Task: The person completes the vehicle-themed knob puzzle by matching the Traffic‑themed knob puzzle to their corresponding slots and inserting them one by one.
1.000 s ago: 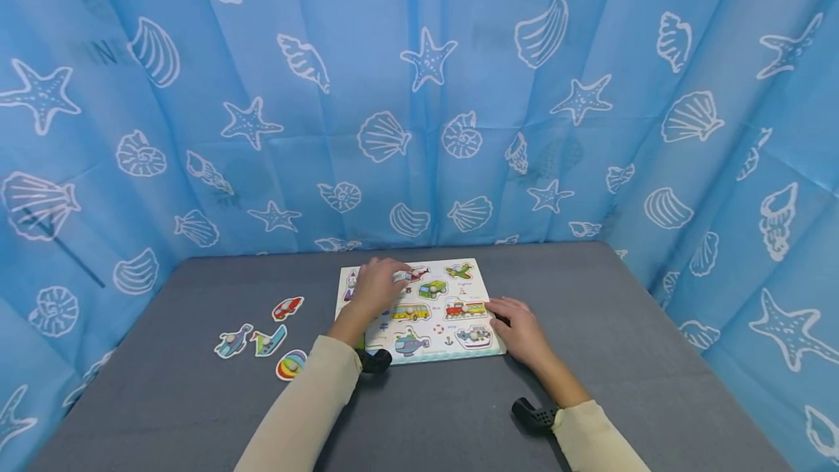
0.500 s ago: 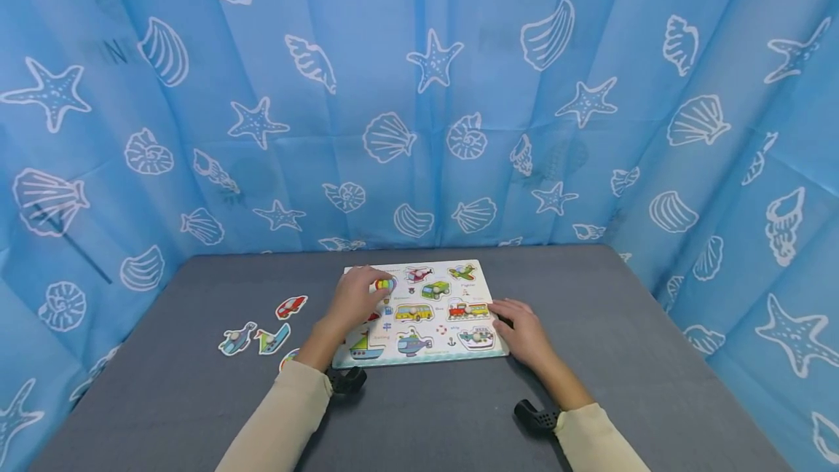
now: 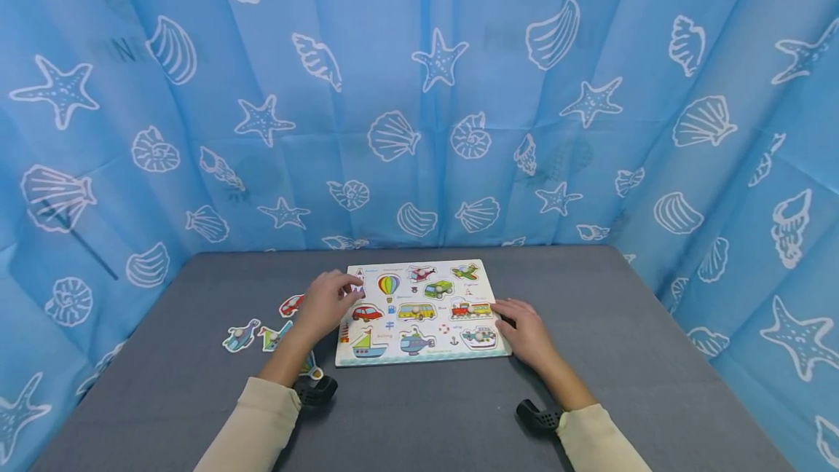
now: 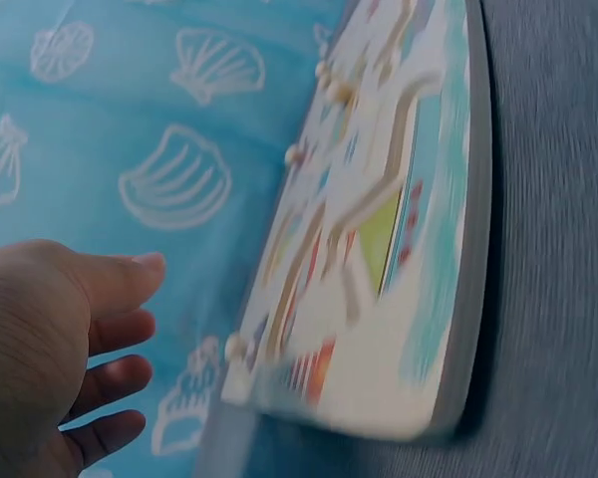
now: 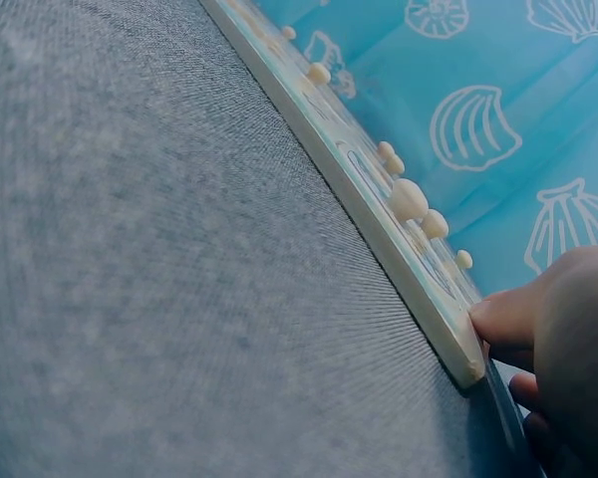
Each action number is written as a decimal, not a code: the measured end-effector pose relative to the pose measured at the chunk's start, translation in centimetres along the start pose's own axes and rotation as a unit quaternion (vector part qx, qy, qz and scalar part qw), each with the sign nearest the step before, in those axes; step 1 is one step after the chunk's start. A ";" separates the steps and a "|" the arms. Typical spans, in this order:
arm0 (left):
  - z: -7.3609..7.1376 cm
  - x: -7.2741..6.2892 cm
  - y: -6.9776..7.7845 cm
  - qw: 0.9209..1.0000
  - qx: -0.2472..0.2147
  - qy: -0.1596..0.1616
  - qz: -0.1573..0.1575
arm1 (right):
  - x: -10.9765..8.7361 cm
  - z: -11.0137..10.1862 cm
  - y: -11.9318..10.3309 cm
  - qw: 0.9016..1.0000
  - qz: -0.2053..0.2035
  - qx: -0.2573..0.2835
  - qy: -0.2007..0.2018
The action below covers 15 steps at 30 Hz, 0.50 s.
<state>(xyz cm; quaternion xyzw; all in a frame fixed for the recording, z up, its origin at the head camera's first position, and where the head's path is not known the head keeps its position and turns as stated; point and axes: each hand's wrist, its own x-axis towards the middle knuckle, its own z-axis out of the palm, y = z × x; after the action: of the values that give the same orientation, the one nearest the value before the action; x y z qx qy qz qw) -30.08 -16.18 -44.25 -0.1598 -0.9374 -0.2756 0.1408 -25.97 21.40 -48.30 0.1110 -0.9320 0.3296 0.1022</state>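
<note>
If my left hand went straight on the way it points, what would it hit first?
Probably the rocket on the puzzle board, though your left hand may pass above; depth is unclear.

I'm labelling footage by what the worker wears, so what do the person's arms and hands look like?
Both the left hand and right hand are bare, without gloves. The left sleeve and right sleeve are long, plain and cream. Each wrist carries a curved black device, left device and right device; no cable shows.
</note>
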 end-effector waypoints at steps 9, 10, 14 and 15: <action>-1.3 -0.4 -3.5 0.999 0.005 0.007 -0.044 | 0.0 -0.1 0.0 1.000 -0.002 -0.003 0.002; -1.4 -0.5 -3.8 0.999 0.004 0.008 -0.047 | 0.0 -0.1 0.0 1.000 -0.002 -0.003 0.001; -1.8 -0.7 -5.0 0.998 0.003 0.014 -0.058 | -0.1 -0.1 -0.1 1.000 0.002 -0.005 -0.001; -1.8 -0.7 -5.2 0.998 0.004 0.014 -0.064 | -0.1 -0.2 -0.2 1.000 0.003 -0.005 -0.001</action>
<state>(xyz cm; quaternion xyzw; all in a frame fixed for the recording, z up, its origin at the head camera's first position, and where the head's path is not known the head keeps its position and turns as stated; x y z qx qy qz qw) -31.09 -21.52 -45.54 -0.0951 -0.9448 -0.2823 0.1365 -25.84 21.40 -48.11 0.1078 -0.9339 0.3255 0.1011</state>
